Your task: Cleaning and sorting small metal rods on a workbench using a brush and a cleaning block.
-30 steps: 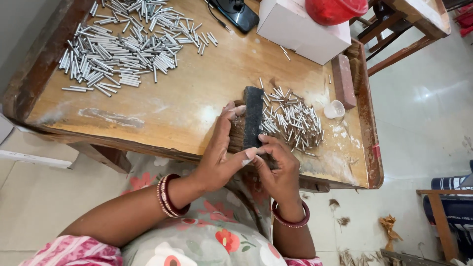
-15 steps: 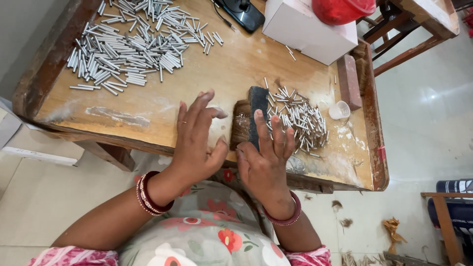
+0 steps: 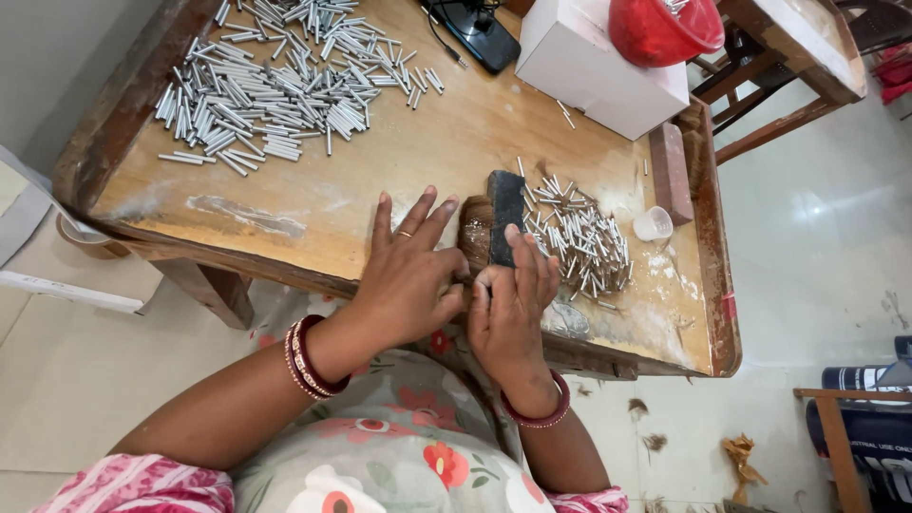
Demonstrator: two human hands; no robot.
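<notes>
A dark rectangular block [image 3: 505,211] lies on the wooden table [image 3: 313,204] near its front edge. Just left of the block is a tuft of brown fibre [image 3: 474,233]. My right hand [image 3: 513,309] lies over the block's near end, fingers together and pressing on it. My left hand [image 3: 408,275] rests flat on the table beside the tuft, fingers spread, its thumb at the tuft's near end and touching my right hand. A small pile of short metal tubes [image 3: 581,242] sits right of the block.
A large heap of longer metal tubes [image 3: 275,81] covers the far left. At the back are a white box [image 3: 589,66], a red bowl [image 3: 665,28] and a black device [image 3: 480,36]. A brown bar [image 3: 670,171] and small clear cup [image 3: 652,224] sit at right.
Both hands lifted off the block, spread flat over the table edge, then drew back. My right fingers closed together over the block's near end; my left hand shifted left of the tuft.
</notes>
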